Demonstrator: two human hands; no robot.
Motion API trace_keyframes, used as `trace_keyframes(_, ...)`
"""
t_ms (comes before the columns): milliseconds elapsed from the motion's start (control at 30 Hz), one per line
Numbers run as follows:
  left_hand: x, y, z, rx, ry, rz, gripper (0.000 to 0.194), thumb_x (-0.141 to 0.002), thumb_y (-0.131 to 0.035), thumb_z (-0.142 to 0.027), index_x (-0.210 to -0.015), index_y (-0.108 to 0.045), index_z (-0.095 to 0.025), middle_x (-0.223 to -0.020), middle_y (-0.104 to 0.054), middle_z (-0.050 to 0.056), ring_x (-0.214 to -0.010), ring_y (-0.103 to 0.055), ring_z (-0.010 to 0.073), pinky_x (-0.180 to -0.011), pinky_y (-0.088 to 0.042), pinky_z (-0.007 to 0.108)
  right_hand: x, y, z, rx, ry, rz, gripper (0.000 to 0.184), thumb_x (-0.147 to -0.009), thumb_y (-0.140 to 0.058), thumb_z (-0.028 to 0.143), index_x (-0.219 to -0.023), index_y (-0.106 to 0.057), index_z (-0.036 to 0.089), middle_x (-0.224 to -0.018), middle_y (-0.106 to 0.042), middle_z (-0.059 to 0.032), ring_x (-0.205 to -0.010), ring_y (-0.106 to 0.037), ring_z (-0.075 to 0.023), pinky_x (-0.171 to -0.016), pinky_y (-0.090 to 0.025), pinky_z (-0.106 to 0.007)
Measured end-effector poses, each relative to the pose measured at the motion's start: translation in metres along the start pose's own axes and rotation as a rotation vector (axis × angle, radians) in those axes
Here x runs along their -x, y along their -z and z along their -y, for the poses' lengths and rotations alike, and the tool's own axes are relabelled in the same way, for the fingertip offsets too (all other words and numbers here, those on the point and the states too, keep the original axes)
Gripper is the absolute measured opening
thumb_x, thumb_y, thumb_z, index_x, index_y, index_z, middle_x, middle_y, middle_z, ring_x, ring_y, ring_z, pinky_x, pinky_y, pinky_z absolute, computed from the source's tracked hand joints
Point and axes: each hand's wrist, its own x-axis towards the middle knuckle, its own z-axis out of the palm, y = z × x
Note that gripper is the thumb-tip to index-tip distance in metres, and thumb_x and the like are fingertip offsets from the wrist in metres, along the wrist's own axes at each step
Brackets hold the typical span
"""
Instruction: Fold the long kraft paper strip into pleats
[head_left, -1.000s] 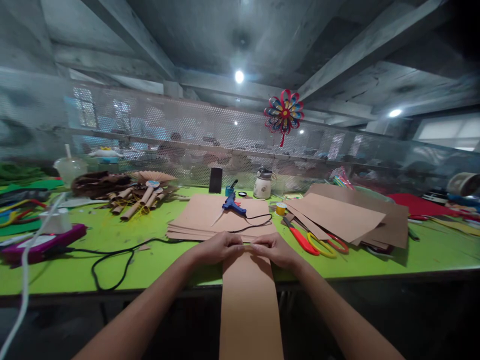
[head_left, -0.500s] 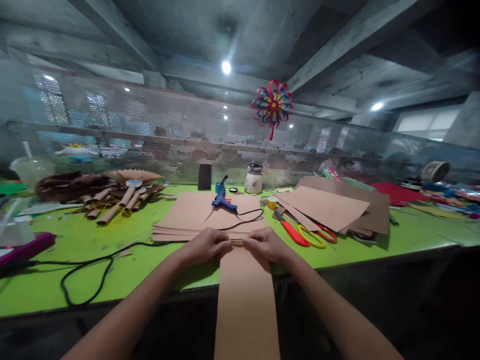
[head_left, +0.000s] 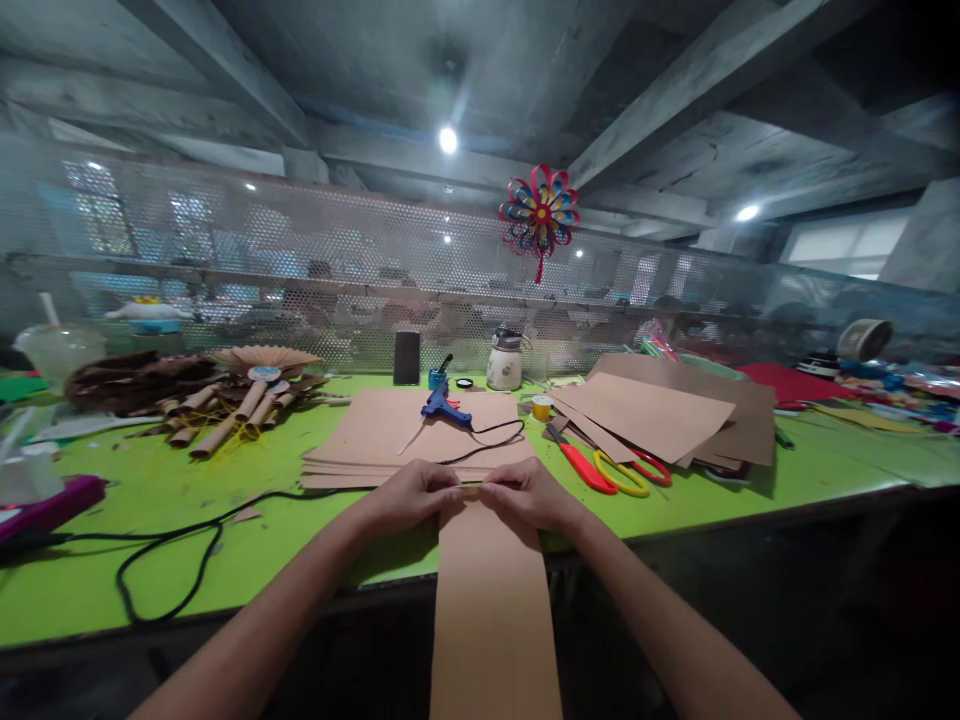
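Observation:
A long strip of brown kraft paper (head_left: 491, 610) hangs from the table's front edge toward me. My left hand (head_left: 412, 493) pinches the left side of its far end, where a narrow fold or roll shows between the hands. On the right side of that same end, my right hand (head_left: 531, 492) is closed in a pinch, its fingertips close to the left ones. Just beyond the hands lies a stack of brown paper sheets (head_left: 360, 430), with a blue hot glue gun (head_left: 444, 403) resting on top.
Red and yellow scissors (head_left: 589, 468) lie right of my hands, near loose brown sheets (head_left: 652, 400). A black cable (head_left: 161, 535) loops across the left side. Paper tubes and a folded fan (head_left: 262, 358), a white bottle (head_left: 505, 362) and a purple power strip (head_left: 64, 507) are also on the green table (head_left: 315, 565).
My right hand has shifted slightly left, so the fingertips are nearer each other at the paper's folded end. The view has moved a little.

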Motion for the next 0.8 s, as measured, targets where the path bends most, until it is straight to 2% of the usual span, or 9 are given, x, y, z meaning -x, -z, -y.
trace_keyframes(167, 0.000, -0.003, -0.006, 0.069, 0.042, 0.056, 0.044, -0.083, -0.049, -0.055, -0.076, -0.056, -0.012, -0.052, -0.051, -0.003, -0.047, -0.048, 0.0103, -0.047, -0.034, 0.021, -0.001, 0.000, 0.004, -0.018, 0.018, -0.012, 0.030, -0.086, -0.051, 0.034, -0.077, -0.069, 0.011, -0.064, -0.059, -0.0010, -0.060, -0.047, -0.0104, -0.055, -0.035, -0.019)
trace_keyframes(333, -0.001, -0.004, -0.010, -0.052, -0.029, -0.024, 0.044, -0.084, -0.048, -0.052, -0.067, -0.055, -0.012, -0.057, -0.048, -0.002, -0.055, -0.043, 0.0099, -0.051, -0.033, 0.020, -0.001, -0.001, 0.006, 0.000, 0.044, 0.005, 0.033, -0.087, -0.049, 0.034, -0.071, -0.066, 0.011, -0.059, -0.051, 0.0015, -0.057, -0.041, -0.0086, -0.053, -0.032, -0.019)
trace_keyframes(467, 0.000, -0.004, -0.013, -0.111, -0.025, -0.044, 0.042, -0.084, -0.048, -0.049, -0.065, -0.054, -0.012, -0.058, -0.046, -0.003, -0.057, -0.040, 0.0102, -0.053, -0.031, 0.020, -0.001, -0.002, 0.005, 0.018, 0.056, 0.016, 0.034, -0.088, -0.048, 0.033, -0.069, -0.064, 0.011, -0.058, -0.048, 0.0025, -0.056, -0.039, -0.0079, -0.052, -0.030, -0.019)
trace_keyframes(800, -0.001, -0.003, -0.010, -0.133, -0.030, -0.048, 0.040, -0.083, -0.048, -0.048, -0.066, -0.054, -0.012, -0.059, -0.041, -0.003, -0.059, -0.037, 0.0103, -0.053, -0.031, 0.020, -0.001, -0.003, 0.009, 0.185, 0.117, -0.008, 0.029, -0.089, -0.051, 0.037, -0.090, -0.069, 0.015, -0.079, -0.068, -0.0043, -0.068, -0.054, -0.0124, -0.063, -0.038, -0.021)
